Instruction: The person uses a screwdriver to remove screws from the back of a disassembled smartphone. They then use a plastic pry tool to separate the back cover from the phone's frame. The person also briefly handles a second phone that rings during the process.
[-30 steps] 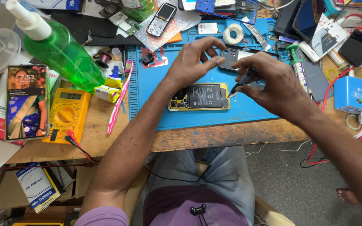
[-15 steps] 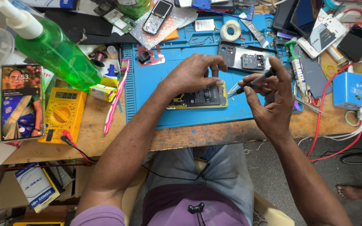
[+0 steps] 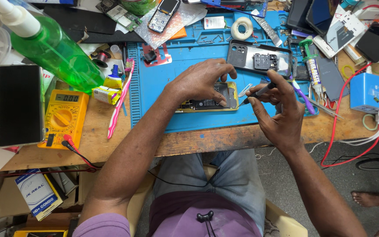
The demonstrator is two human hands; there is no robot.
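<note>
L hand (image 3: 202,81) spread flat, pinning opened phone (image 3: 209,102) on blue mat (image 3: 163,105) | R hand (image 3: 277,107) pinching dark screwdriver (image 3: 259,93), tip now off phone, just R of its edge | vs 1 s ago: tool withdrawn, hovering; back cover (image 3: 259,57) lies beyond R hand.

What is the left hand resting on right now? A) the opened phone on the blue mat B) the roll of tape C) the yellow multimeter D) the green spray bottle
A: the left hand lies on the opened phone on the blue mat, while the right hand holds a dark slim tool beside it.
</note>
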